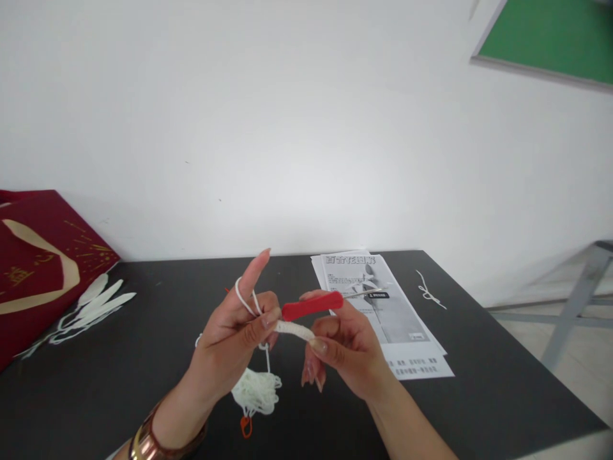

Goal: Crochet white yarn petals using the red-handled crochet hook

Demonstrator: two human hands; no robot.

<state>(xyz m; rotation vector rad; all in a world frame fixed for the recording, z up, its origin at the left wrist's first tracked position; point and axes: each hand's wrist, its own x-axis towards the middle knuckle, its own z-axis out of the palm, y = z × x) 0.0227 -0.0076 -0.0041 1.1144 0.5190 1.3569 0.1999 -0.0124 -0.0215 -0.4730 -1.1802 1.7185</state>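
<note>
Between my two hands stretches a narrow white crocheted strip [293,329]. My left hand [234,332] pinches its left end between thumb and fingers, with the index finger raised and white yarn [244,300] looped around it. My right hand [342,342] pinches the strip's right end. A crochet hook [313,306] with a red handle lies across the right fingers, its metal shaft pointing right over the papers. Below the left hand, a loose bundle of white yarn [257,391] rests on the table, and an orange stitch marker [246,426] lies just beneath it.
On the black table [182,294], printed sheets [407,332] lie behind my right hand. A short yarn scrap [426,292] sits farther right. At left are several white crocheted petals [103,300] beside a dark red bag [43,255]. A white wall [287,128] rises behind.
</note>
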